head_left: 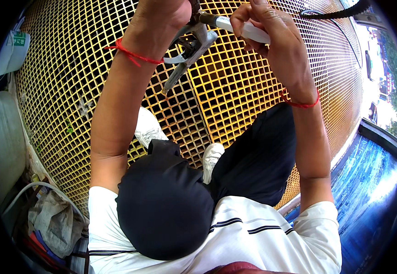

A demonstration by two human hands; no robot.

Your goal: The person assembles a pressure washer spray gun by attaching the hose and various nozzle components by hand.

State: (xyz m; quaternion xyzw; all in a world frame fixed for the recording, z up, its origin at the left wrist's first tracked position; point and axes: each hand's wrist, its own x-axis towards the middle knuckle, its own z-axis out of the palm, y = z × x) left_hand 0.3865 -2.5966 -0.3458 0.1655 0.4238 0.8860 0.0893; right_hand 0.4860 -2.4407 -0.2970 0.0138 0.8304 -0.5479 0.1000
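At the top edge, my left hand (174,13) is cut off by the frame, and its fingers are hidden. Its heel lies beside the upper end of a grey metal gun-shaped tool (200,45) with a trigger-like part, which hangs tilted over the grating. A dark and brass-coloured fitting (206,18) sits near the tool's top. From there a whitish translucent tube (255,33) reaches right, into the curled fingers of my right hand (283,43). Whether tube and tool are joined is hard to make out.
Yellow grating (239,86) forms the floor beneath my white shoes (212,157). Left stand a white container (13,52), a big pale drum (4,141) and a grey cloth (54,221). A black ribbed hose (344,11) hangs upper right, above a blue glossy surface (362,182) farther down.
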